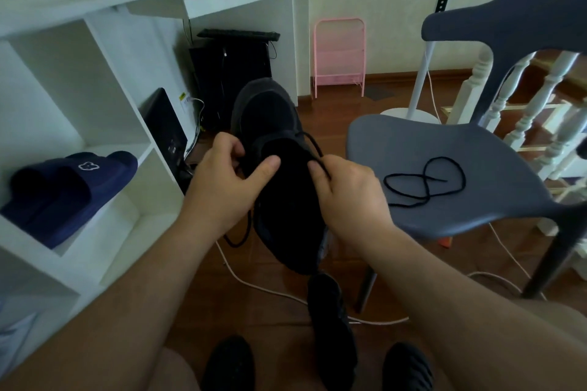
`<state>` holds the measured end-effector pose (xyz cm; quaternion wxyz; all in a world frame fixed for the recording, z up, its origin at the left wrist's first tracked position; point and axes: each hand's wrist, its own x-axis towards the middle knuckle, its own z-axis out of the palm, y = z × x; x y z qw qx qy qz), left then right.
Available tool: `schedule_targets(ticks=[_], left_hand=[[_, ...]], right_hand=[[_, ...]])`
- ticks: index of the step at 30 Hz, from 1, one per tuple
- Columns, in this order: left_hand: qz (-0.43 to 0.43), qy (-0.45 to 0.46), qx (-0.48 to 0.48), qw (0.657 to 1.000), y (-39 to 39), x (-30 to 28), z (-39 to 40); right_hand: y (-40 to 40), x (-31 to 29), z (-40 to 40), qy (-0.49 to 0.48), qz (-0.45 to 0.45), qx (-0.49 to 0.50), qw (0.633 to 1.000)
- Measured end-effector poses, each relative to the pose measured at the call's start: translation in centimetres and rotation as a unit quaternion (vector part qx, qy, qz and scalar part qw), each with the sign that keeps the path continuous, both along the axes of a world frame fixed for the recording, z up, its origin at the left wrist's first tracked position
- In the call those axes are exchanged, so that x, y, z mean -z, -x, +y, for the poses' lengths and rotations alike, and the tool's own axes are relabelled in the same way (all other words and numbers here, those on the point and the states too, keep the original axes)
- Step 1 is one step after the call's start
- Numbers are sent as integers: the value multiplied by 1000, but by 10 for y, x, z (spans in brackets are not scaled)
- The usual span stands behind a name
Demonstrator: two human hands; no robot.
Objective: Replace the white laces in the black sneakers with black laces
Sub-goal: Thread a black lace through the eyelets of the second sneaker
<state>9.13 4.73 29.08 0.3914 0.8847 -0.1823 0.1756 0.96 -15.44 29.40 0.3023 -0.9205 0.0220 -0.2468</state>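
I hold a black sneaker (270, 124) in the air, toe pointing away from me. My left hand (225, 181) grips its left side, thumb lying across the tongue. My right hand (346, 194) pinches a black lace (313, 144) that runs up to the eyelets. A loop of the same lace hangs below my left wrist. A second black lace (425, 181) lies loose in a figure eight on the grey chair seat (476, 209). The other black sneaker (333, 330) stands on the wooden floor below. No white lace is visible.
White shelving (104, 124) stands at the left with navy slippers (63, 190) in one compartment. A computer tower (232, 73) sits under the desk. A white cable (260, 287) trails over the floor. My dark-slippered feet show at the bottom edge. A fan stand and white railing stand behind the chair.
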Motion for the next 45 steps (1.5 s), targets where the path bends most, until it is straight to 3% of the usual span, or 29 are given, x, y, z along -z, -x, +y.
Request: schedule_targets(ticks=[3,6,10,13,16,19,22,25,28,30,33,36,41,45], left_hand=[[31,-70,-37,996,-2,7,9],[53,-59,-11,997,-3,12,20],[65,53,50,995,1,9,24],[137,198,119,963,3,4,25],[143,217,96,961,-6,3,39],[97,158,-41,982,-21,5,66],[79,-54,-170,981,-39,14,107],[239,-242,-136,930,-49,37,122],[332,-284,-46,898,-44,54,105],[306,-229,-29,924,-41,51,91],[171,-77,-46,981,-33,30,69],[54,64,-1,996,-21,9,43],[-52,57,27,997,-10,-2,10],[-18,25,26,999,-11,1,-1]], right_hand=[[-6,4,14,25,-12,-18,999],[-11,6,21,37,-17,-16,999],[-18,6,16,1,-6,-8,1000],[-21,3,8,-34,8,3,999],[-24,-1,-3,-33,10,33,999],[-29,-6,-23,-58,1,81,995],[-31,-10,-44,-97,6,113,989],[-28,-8,-45,-127,15,105,986],[-23,-3,-28,-118,31,62,991],[-22,0,-19,-116,28,42,992],[-21,-3,-11,-110,-2,26,994],[-20,-5,-5,-89,-13,2,996],[-20,-5,1,-69,-23,-12,997],[-17,-4,1,-58,-28,-18,998]])
